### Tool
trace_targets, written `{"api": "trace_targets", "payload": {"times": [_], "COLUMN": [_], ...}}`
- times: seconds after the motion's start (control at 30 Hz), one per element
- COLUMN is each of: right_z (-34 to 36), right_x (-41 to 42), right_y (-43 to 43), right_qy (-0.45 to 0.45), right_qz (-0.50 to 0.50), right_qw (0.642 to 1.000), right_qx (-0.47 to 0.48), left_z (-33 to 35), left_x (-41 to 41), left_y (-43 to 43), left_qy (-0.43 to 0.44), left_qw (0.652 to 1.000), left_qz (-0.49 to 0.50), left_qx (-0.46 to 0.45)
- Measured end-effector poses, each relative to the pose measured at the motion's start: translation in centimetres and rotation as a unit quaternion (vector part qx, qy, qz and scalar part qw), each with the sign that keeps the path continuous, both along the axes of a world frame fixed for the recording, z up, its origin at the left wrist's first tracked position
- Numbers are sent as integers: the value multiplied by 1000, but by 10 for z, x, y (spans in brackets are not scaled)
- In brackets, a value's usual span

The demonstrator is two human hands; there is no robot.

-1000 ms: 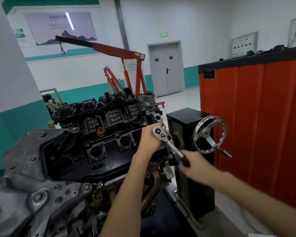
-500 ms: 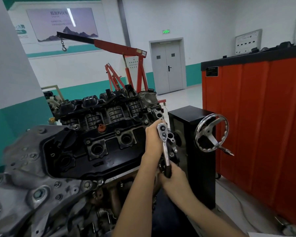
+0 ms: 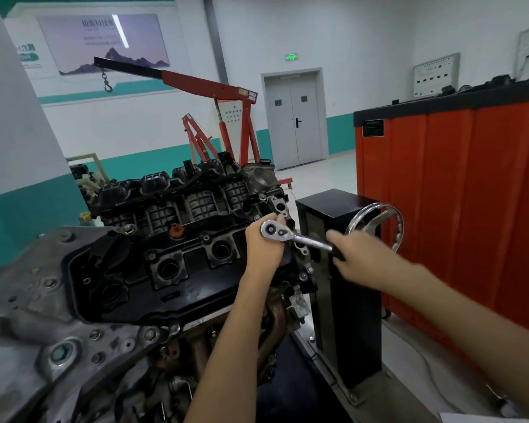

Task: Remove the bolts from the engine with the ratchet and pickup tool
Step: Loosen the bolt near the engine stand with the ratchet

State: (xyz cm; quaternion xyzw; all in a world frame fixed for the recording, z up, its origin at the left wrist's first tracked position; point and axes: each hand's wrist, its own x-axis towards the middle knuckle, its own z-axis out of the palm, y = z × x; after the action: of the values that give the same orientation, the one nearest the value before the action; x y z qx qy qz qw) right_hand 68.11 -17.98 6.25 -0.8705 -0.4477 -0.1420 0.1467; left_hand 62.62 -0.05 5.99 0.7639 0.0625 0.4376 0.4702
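Ratchet (image 3: 300, 239) is seated at the far end of the engine (image 3: 180, 245), head cupped by the curled left grip (image 3: 264, 250), handle clasped by the blurred right grip (image 3: 358, 254); if the head is tilted in the swing, the hidden bolt could be rounded

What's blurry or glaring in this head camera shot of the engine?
Head view: the right hand smears with motion blur at the ratchet handle; the ratchet's chrome head glints yet reads sharp beside the left hand; wide-angle distortion bows the orange cabinet; lighting is even.
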Motion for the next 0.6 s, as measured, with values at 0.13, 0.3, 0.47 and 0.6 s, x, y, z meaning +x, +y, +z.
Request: {"api": "trace_targets", "payload": {"times": [0.13, 0.3, 0.47, 0.6], "right_z": [-60, -71, -33, 6], "right_x": [-67, -83, -22, 18], "right_y": [22, 48, 7, -6], "right_qy": [350, 357, 258, 59], "right_qz": [48, 72, 113, 80], "right_qw": [906, 890, 956, 994], "right_qx": [231, 274, 79, -37], "left_z": [-4, -4, 4, 5], "left_x": [9, 1, -10, -7], "left_y": [-13, -5, 7, 6], "left_qy": [-17, -37, 27, 66], "left_qw": [1000, 999, 990, 990], "left_qz": [13, 13, -5, -66], "left_qx": [1, 36, 140, 110]}}
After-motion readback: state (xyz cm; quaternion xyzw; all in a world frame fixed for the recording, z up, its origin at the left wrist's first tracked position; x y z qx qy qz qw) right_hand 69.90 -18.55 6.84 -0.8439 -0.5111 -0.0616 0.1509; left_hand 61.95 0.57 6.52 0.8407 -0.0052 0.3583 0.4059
